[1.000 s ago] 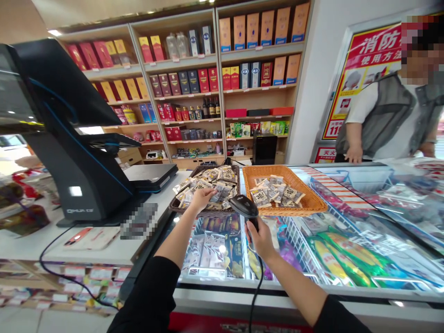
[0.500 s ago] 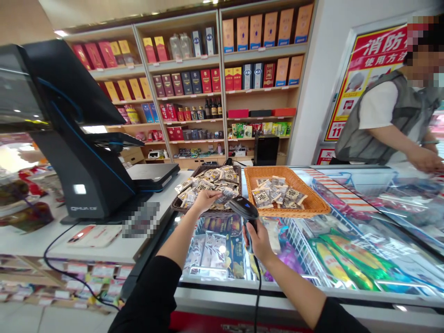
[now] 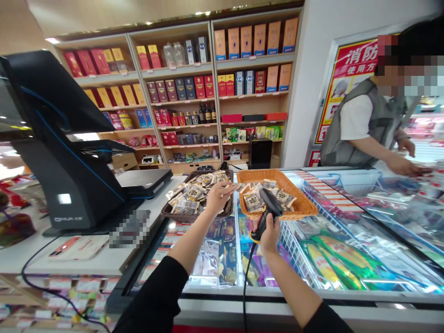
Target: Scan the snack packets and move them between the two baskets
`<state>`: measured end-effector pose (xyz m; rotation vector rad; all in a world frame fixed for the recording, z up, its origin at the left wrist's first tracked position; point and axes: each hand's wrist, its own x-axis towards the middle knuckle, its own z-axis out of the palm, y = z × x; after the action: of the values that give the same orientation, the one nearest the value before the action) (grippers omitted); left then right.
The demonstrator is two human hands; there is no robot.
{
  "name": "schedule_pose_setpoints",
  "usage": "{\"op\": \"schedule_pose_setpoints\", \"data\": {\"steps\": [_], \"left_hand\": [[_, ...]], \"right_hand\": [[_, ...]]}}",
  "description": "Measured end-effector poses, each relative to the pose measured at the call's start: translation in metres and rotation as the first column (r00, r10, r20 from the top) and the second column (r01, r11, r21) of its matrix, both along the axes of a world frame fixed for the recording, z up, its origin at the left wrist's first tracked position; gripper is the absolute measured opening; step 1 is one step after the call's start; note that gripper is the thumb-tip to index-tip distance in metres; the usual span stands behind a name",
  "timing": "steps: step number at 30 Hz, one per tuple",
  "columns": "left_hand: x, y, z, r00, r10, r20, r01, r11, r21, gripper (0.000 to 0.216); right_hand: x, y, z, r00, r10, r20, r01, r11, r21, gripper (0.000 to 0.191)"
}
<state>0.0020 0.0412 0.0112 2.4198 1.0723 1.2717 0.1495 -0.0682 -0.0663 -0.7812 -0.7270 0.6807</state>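
My left hand (image 3: pixel 218 198) is over the right side of a dark brown wicker basket (image 3: pixel 180 216) heaped with small snack packets (image 3: pixel 189 199). Its fingers stretch flat toward an orange wicker basket (image 3: pixel 305 210). A pale packet (image 3: pixel 244 188) shows right by the fingertips; whether they touch it I cannot tell. Inside the orange basket lies a smaller pile of similar packets (image 3: pixel 252 201). My right hand (image 3: pixel 270 233) is closed around the handle of a black corded barcode scanner (image 3: pixel 271 203), its head raised in front of the orange basket.
Both baskets stand on a glass-topped freezer (image 3: pixel 222 273) filled with packaged goods. Left of it, a counter carries a checkout terminal (image 3: pixel 79 175), a flat scale (image 3: pixel 145 182) and a phone (image 3: pixel 79 247). The scanner's cable (image 3: pixel 247 282) hangs down in front. A person in a grey vest (image 3: pixel 364 125) reaches over at the right.
My left hand has shifted right from the dark basket's packets, its pinched fingers now stretched out. The scanner has moved right and tilted more upright. The view has turned slightly right.
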Motion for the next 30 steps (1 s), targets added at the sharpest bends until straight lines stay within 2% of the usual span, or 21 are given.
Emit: {"op": "schedule_pose_setpoints", "data": {"steps": [1, 2, 4, 6, 7, 9, 12, 14, 15, 17, 18, 19, 21, 23, 26, 28, 30], "left_hand": [[0.017, 0.0, 0.001, 0.984, -0.03, -0.176, 0.032, 0.999, 0.004, 0.033], [0.033, 0.001, 0.0, 0.93, -0.061, -0.363, 0.055, 0.998, -0.027, 0.039], [0.061, 0.004, -0.002, 0.749, -0.138, -0.648, 0.057, 0.988, -0.144, 0.051], [0.078, 0.008, -0.005, 0.616, -0.185, -0.766, 0.013, 0.974, -0.225, 0.057], [0.082, 0.011, -0.006, 0.597, -0.181, -0.782, -0.006, 0.973, -0.23, 0.058], [0.08, 0.015, -0.005, 0.627, -0.126, -0.769, -0.026, 0.983, -0.183, 0.057], [0.054, 0.017, 0.004, 0.744, 0.036, -0.667, -0.123, 0.989, -0.084, 0.045], [0.021, 0.017, 0.012, 0.772, 0.194, -0.605, -0.277, 0.96, -0.044, 0.038], [0.001, 0.016, 0.016, 0.745, 0.289, -0.601, -0.383, 0.923, -0.03, 0.035], [-0.041, 0.015, 0.022, 0.617, 0.492, -0.615, -0.609, 0.793, 0.022, 0.033], [-0.062, 0.014, 0.023, 0.544, 0.527, -0.653, -0.68, 0.733, 0.026, 0.037], [-0.082, 0.012, 0.025, 0.506, 0.499, -0.703, -0.7, 0.714, 0.002, 0.046], [-0.112, 0.009, 0.026, 0.527, 0.367, -0.767, -0.65, 0.755, -0.085, 0.053], [-0.128, 0.005, 0.028, 0.543, 0.305, -0.783, -0.59, 0.801, -0.097, 0.046], [-0.126, 0.0, 0.033, 0.579, 0.403, -0.709, -0.544, 0.839, 0.032, 0.021], [-0.113, 0.001, 0.032, 0.695, 0.455, -0.556, -0.508, 0.859, 0.067, 0.023], [-0.097, 0.006, 0.025, 0.823, 0.457, -0.338, -0.478, 0.878, 0.025, 0.028]], "right_hand": [[0.005, 0.002, 0.001, 0.998, -0.038, -0.04, 0.039, 0.999, 0.018, 0.03], [0.009, 0.004, 0.001, 0.995, -0.07, -0.078, 0.072, 0.997, 0.033, 0.03], [0.015, 0.006, 0.0, 0.984, -0.113, -0.139, 0.12, 0.992, 0.047, 0.03], [0.018, 0.008, 0.0, 0.975, -0.125, -0.182, 0.134, 0.99, 0.033, 0.031], [0.018, 0.009, 0.0, 0.973, -0.123, -0.194, 0.13, 0.991, 0.023, 0.031], [0.016, 0.01, -0.001, 0.973, -0.111, -0.203, 0.116, 0.993, 0.01, 0.03], [0.012, 0.01, -0.003, 0.984, -0.075, -0.163, 0.078, 0.997, 0.015, 0.031], [0.008, 0.008, -0.006, 0.994, -0.027, -0.106, 0.029, 0.999, 0.017, 0.031], [0.006, 0.007, -0.008, 0.998, 0.004, -0.065, -0.003, 1.0, 0.014, 0.031], [0.0, 0.006, -0.012, 0.997, 0.078, 0.027, -0.078, 0.997, -0.002, 0.032], [-0.003, 0.005, -0.015, 0.991, 0.116, 0.07, -0.116, 0.993, -0.011, 0.032], [-0.007, 0.005, -0.017, 0.982, 0.151, 0.11, -0.15, 0.988, -0.018, 0.032], [-0.013, 0.006, -0.02, 0.961, 0.211, 0.18, -0.209, 0.977, -0.033, 0.031], [-0.018, 0.008, -0.021, 0.928, 0.272, 0.255, -0.266, 0.962, -0.06, 0.031], [-0.023, 0.013, -0.021, 0.87, 0.358, 0.339, -0.34, 0.934, -0.114, 0.031], [-0.025, 0.015, -0.02, 0.853, 0.39, 0.347, -0.363, 0.921, -0.141, 0.032], [-0.025, 0.016, -0.019, 0.856, 0.404, 0.322, -0.37, 0.915, -0.163, 0.033]]}}
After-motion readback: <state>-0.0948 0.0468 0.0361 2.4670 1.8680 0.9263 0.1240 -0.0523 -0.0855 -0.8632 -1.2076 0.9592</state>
